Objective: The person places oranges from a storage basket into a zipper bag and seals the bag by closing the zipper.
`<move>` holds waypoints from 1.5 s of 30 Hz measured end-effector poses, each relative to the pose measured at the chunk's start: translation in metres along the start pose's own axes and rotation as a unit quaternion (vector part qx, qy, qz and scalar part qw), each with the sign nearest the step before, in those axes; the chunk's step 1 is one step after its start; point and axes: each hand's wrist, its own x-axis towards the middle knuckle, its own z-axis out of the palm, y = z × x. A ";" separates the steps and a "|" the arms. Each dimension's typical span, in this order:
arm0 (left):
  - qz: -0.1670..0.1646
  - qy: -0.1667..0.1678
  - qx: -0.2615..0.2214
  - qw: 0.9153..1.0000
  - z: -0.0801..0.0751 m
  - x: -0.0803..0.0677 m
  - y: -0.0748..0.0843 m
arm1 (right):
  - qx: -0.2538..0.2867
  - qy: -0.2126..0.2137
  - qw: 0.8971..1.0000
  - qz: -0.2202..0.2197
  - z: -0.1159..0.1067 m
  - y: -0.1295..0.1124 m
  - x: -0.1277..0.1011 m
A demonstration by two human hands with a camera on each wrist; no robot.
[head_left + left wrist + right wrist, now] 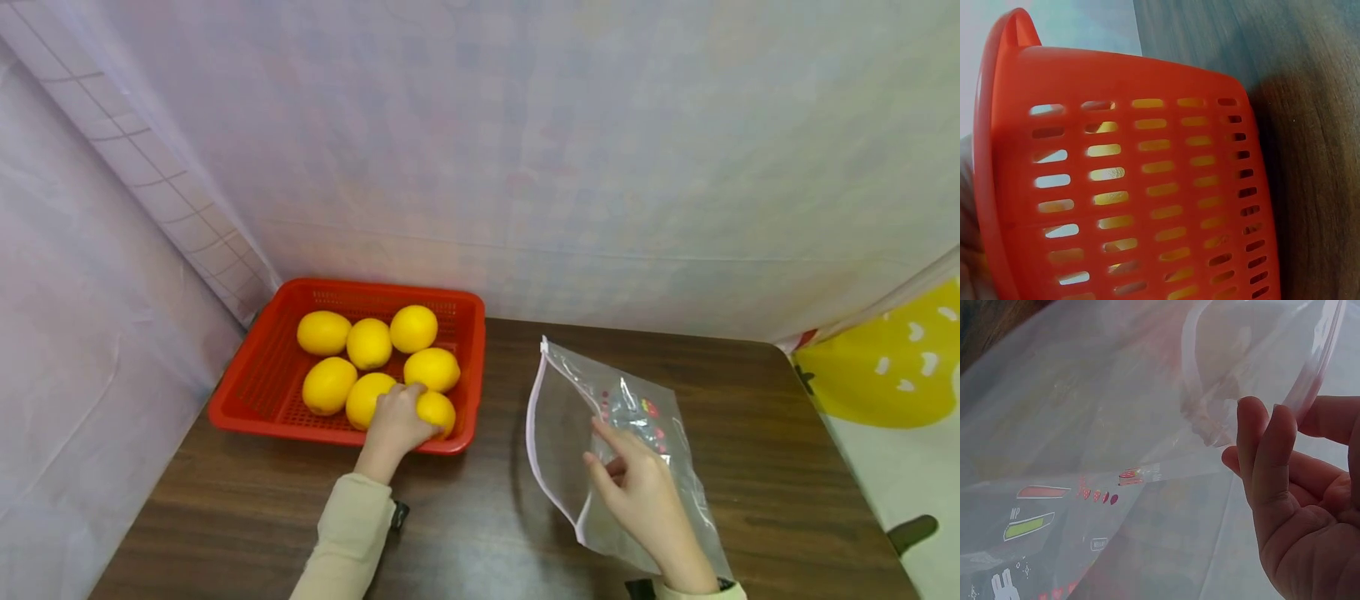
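In the head view my left hand (397,421) reaches over the near wall of a red plastic basket (255,408). Its fingers and thumb are curled about a lemon (437,413) in the near right corner. Another lemon (369,398) lies against the hand's left side. The left wrist view shows mostly the basket's slotted wall (1129,181), which hides the fingertips. My right hand (637,487) pinches the pink-edged rim of a clear zip bag (645,400) between thumb and fingers. The bag's mouth gapes toward the basket, and printed strawberries and hearts mark its side.
More lemons (324,333) lie loose in the basket. Beneath everything is a dark wooden table (480,533). A pale curtain (525,167) hangs along its back edge, and a yellow patterned cloth (885,367) shows beyond the right edge.
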 end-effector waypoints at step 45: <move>0.007 -0.004 -0.041 0.999 -0.012 0.001 -0.002 | 0.018 0.000 1.000 -0.014 0.001 -0.002 0.008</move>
